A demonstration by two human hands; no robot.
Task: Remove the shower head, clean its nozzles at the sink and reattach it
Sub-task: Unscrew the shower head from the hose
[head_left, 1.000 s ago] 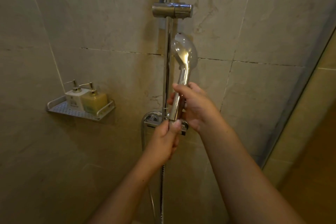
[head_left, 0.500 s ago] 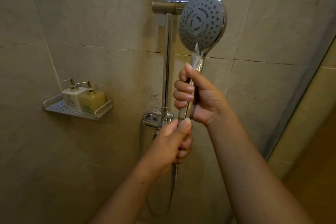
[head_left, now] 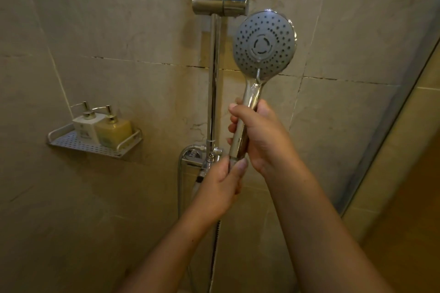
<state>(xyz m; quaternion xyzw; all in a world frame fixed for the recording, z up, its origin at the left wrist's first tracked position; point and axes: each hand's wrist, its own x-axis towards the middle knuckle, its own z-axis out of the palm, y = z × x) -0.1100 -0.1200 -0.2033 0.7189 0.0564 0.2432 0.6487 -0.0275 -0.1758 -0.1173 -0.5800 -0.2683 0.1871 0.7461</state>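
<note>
The chrome shower head point(head_left: 264, 45) is upright in front of the tiled wall, its grey nozzle face turned towards me. My right hand point(head_left: 264, 135) is wrapped around its chrome handle. Just below, my left hand point(head_left: 222, 185) grips the bottom end of the handle where the metal hose point(head_left: 215, 240) joins it. The hose hangs down from my left hand. The empty chrome holder point(head_left: 220, 5) sits on the vertical rail point(head_left: 214, 78), up and left of the shower head.
A perforated metal shelf point(head_left: 95, 145) on the left wall holds a white pump bottle point(head_left: 87, 123) and a yellow pump bottle point(head_left: 114, 129). The chrome mixer valve point(head_left: 200, 154) sits behind my left hand. A glass shower screen point(head_left: 392, 126) runs along the right.
The shower head has turned from edge-on to facing me with its nozzles. Over the last half second it has come a little lower, below the holder. Both hands keep their grip.
</note>
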